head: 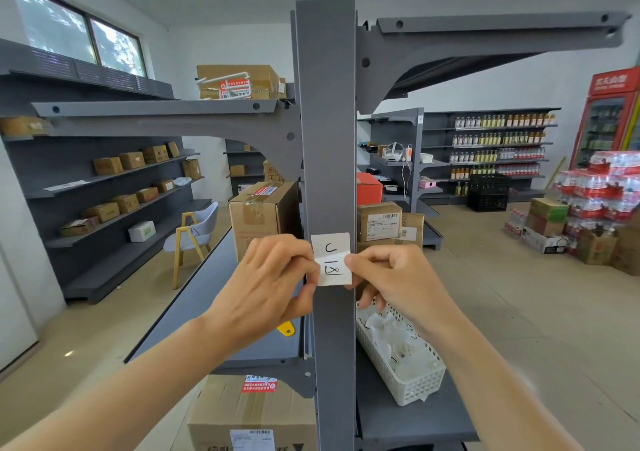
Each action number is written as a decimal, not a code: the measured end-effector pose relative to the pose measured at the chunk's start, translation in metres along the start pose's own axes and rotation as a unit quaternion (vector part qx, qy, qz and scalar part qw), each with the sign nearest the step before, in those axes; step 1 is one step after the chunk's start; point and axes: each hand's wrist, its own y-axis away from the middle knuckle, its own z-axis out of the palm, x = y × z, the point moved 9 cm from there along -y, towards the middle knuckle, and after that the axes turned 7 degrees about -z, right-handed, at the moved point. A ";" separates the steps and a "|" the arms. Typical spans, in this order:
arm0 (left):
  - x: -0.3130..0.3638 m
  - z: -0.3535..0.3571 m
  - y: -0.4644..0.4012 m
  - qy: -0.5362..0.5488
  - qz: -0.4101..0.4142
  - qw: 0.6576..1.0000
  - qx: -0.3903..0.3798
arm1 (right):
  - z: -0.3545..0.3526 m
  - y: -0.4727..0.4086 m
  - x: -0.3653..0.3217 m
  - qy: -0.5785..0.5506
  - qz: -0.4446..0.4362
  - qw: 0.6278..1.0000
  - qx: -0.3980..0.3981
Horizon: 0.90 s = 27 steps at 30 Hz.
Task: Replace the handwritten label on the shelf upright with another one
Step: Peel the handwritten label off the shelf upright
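Head view: paper slips [388, 343] in basket [420, 386]

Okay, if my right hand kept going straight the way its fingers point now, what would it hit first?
The right hand points leftward at the white handwritten label on the grey shelf upright. Its fingertips already seem to touch the label's right edge, so the label comes first, then probably the left hand.

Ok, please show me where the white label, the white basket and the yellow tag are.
white label [331, 260]: head view, centre of the paper.
white basket [420, 386]: head view, near perforated wall.
yellow tag [286, 329]: head view, its visible middle.
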 end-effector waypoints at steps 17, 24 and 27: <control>-0.017 0.006 -0.006 0.501 -0.355 0.785 -0.081 | -0.010 0.020 -0.021 0.003 -0.074 0.997 0.032; -0.016 -0.005 -0.012 0.478 -0.336 0.807 -0.079 | -0.001 0.020 -0.032 0.034 -0.109 0.992 0.062; -0.020 -0.015 -0.014 0.454 -0.331 0.823 -0.078 | -0.005 0.018 -0.035 -0.005 -0.127 0.989 0.080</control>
